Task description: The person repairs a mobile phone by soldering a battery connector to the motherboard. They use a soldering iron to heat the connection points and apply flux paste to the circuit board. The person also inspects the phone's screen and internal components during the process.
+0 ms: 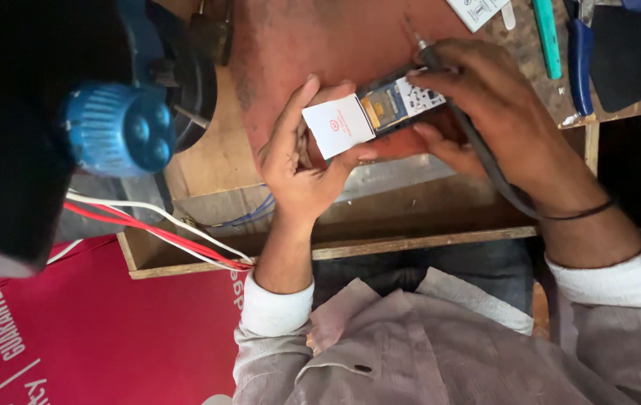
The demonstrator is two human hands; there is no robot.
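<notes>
— Circuit board [399,103], item one: where does it sit?
— On the red worktop [320,45], just above the wooden drawer edge [425,241], with a white card [338,125] covering its left end.
— Larger fittings near the circuit board?
— Blue-knobbed machine [118,129] well to its left; red and white wires [155,225] below-left; blue pliers [580,67] and a green pen-like tool [547,37] to its upper right.
— Hands?
— Left hand [302,161] has fingers closed around the white card, pinning it against the circuit board. Right hand [486,105] grips a corded soldering iron [440,71], its tip above the board's right end; fingers also touch the board's lower edge.
</notes>
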